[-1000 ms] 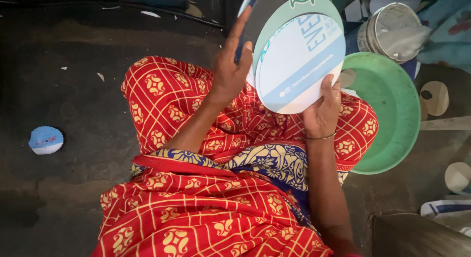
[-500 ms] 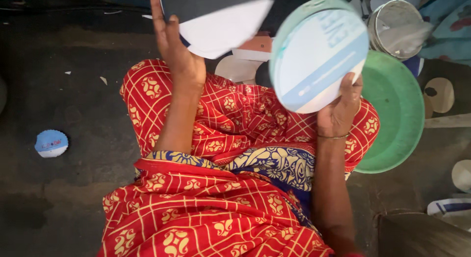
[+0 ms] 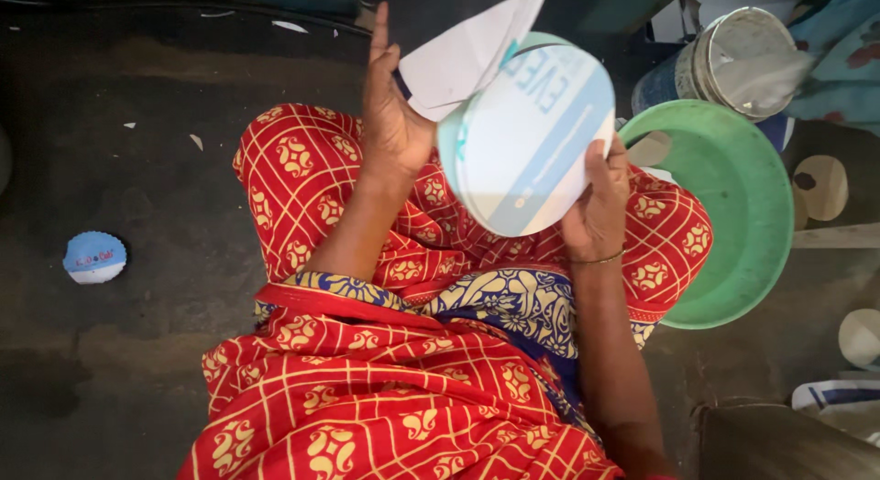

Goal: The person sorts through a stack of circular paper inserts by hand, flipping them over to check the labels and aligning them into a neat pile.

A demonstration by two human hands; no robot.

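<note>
Since half a second ago, the left hand [image 3: 394, 122] has brought its white sheet [image 3: 463, 63] back in from the upper left, so that the sheet now lies just behind the top edge of the round disc [image 3: 532, 136]; the right hand [image 3: 596, 209] has kept its place under the disc. That left hand is upright, fingers stretched towards the top of the frame, with the sheet pinched at its lower corner between thumb and palm, though the exact grip is partly hidden. The right hand is closed on the disc's lower right rim, thumb laid across the pale face, fingers behind it. The disc is white and pale blue with a green edge, held tilted in the air above the person's knees, which are covered in red cloth [image 3: 367, 352] with a yellow grid and flower pattern.

Just right of the right hand, a green plastic basin [image 3: 742, 214] sits on the dark floor [image 3: 137, 168]. Beyond it stands a metal tin [image 3: 733, 58] with a whitish inside. Far to the left, well apart from everything, a small blue and white scalloped disc [image 3: 94, 257] lies on the floor.
</note>
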